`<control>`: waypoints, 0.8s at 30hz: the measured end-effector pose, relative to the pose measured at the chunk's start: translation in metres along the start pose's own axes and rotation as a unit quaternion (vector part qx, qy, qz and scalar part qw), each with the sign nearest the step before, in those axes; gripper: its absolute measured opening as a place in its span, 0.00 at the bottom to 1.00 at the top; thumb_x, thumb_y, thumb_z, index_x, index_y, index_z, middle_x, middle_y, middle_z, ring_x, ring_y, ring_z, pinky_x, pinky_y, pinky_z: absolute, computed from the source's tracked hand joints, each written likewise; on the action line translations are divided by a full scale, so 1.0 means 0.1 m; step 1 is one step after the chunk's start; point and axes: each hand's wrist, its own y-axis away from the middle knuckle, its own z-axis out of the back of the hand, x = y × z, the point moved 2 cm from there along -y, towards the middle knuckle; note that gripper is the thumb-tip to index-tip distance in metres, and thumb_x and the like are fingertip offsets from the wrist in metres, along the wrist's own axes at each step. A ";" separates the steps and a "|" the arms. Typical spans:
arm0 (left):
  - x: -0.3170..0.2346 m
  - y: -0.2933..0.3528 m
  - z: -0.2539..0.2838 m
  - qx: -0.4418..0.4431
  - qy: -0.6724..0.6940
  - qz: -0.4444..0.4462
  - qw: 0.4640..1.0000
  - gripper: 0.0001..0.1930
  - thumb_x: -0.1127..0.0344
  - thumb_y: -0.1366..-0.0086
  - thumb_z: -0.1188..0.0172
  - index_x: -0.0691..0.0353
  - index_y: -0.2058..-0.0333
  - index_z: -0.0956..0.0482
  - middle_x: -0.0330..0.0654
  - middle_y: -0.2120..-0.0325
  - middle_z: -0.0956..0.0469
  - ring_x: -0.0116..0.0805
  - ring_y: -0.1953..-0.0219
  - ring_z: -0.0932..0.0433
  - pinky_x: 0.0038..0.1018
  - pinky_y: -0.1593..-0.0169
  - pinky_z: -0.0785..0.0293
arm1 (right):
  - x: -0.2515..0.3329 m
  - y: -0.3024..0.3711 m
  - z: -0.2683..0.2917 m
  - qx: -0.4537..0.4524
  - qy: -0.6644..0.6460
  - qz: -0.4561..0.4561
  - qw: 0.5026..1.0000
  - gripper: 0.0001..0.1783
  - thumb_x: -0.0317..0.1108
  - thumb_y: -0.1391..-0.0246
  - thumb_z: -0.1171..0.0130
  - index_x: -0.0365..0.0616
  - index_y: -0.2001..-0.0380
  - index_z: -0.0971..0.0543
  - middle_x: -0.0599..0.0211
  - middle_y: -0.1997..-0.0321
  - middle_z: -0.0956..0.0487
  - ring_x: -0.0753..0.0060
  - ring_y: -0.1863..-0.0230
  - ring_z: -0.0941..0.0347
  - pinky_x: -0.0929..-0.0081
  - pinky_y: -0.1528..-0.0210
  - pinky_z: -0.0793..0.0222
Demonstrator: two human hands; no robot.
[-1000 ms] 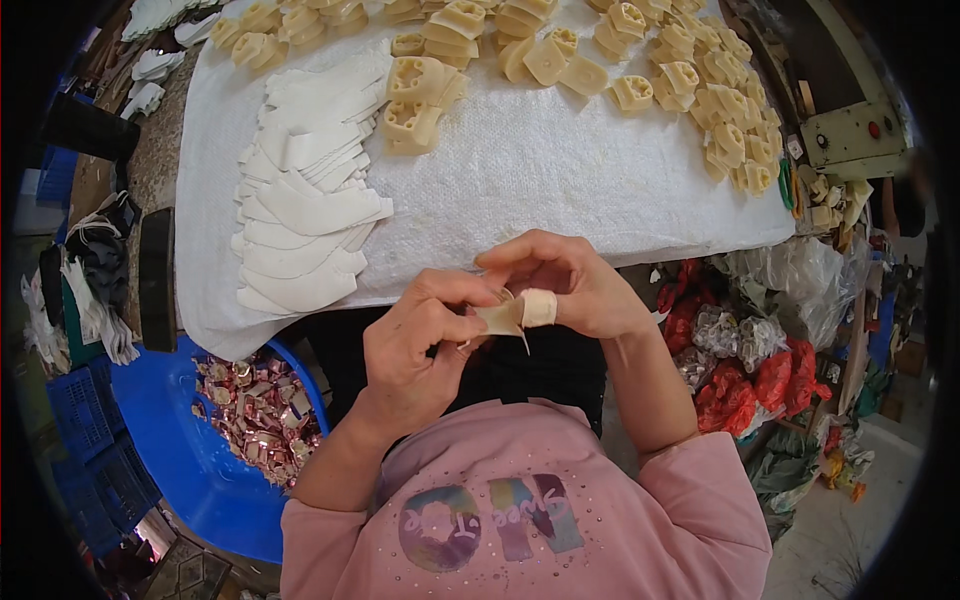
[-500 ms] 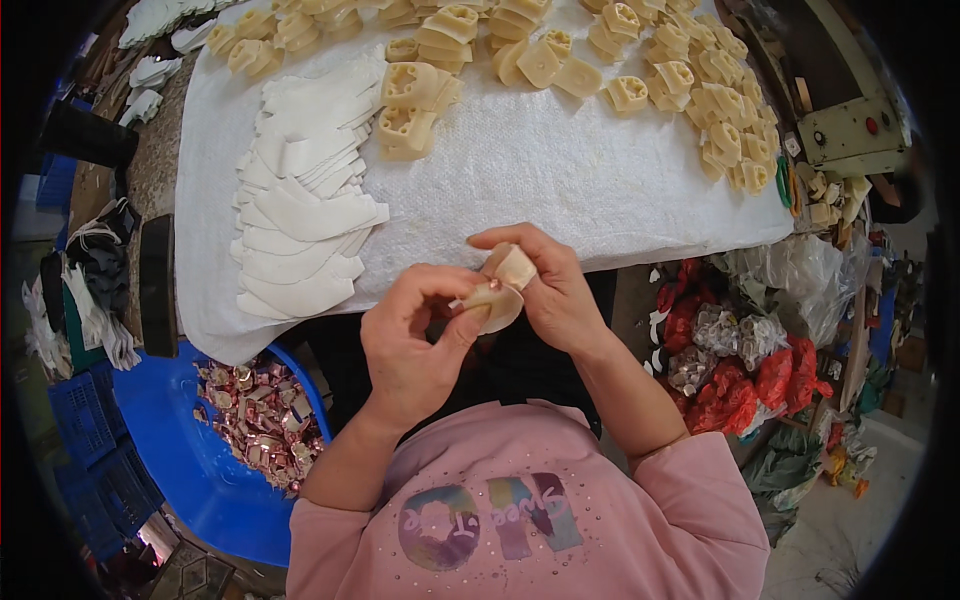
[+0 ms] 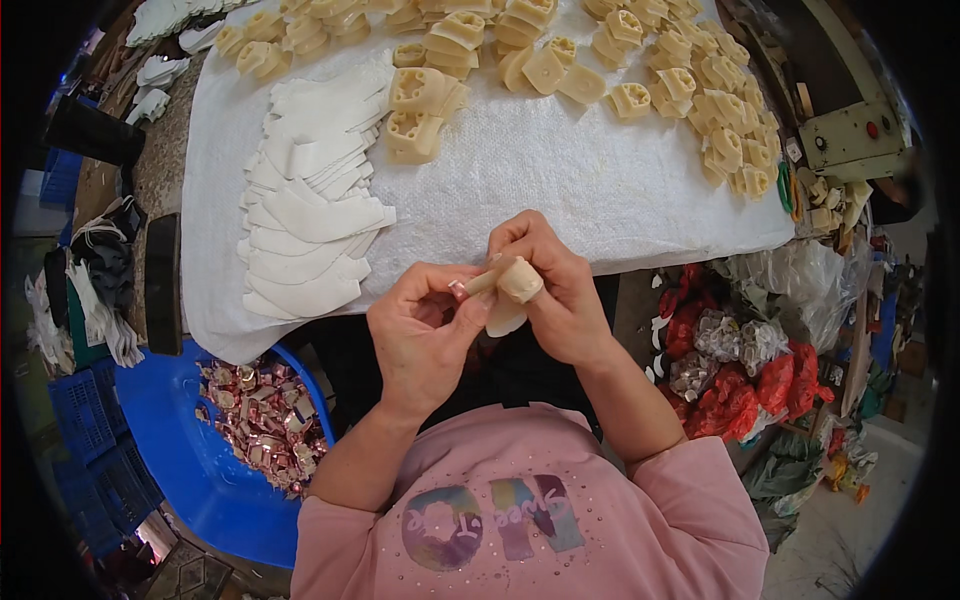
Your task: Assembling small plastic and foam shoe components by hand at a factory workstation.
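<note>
Leftmost, I see a blue basin partly hidden by the white cloth. The left hand pinches one side of a cream moulded piece, an unidentifiable shiny pink bit at its fingertips; the right hand clasps and partly covers the other. Below, the T-shirt carries multicoloured lettering.

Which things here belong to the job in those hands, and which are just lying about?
Likely part of the job:
cream piece held by left hand and right hand
cream blocks
white flat pieces
pink shiny pieces in the blue basin

Seemingly just lying about:
red plastic bags
clear plastic
dark flat object
</note>
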 end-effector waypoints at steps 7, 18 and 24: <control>-0.04 -0.01 -0.01 0.008 -0.038 0.034 0.999 0.07 0.72 0.44 0.38 0.68 0.69 0.26 0.45 0.63 0.25 0.27 0.63 0.27 0.22 0.61 0.28 | 0.06 0.01 0.03 -0.019 0.101 0.078 0.992 0.04 0.28 0.52 0.45 0.43 0.72 0.29 0.64 0.69 0.31 0.64 0.63 0.37 0.71 0.59 0.40; -0.16 -0.05 0.06 0.080 -0.317 -0.318 0.890 0.07 0.72 0.50 0.34 0.63 0.72 0.23 0.42 0.65 0.34 0.33 0.60 0.34 0.27 0.56 0.35 | 0.06 -0.05 0.24 0.069 -0.133 -0.105 0.983 0.19 0.31 0.52 0.40 0.39 0.56 0.28 0.61 0.55 0.28 0.73 0.55 0.33 0.75 0.50 0.38; -0.23 -0.03 0.05 0.111 -0.173 -0.228 0.952 0.20 0.52 0.41 0.43 0.61 0.57 0.23 0.40 0.62 0.30 0.29 0.64 0.33 0.23 0.65 0.36 | 0.05 -0.04 0.24 0.043 -0.045 0.029 0.998 0.26 0.25 0.60 0.36 0.41 0.54 0.29 0.66 0.60 0.21 0.72 0.59 0.26 0.73 0.57 0.30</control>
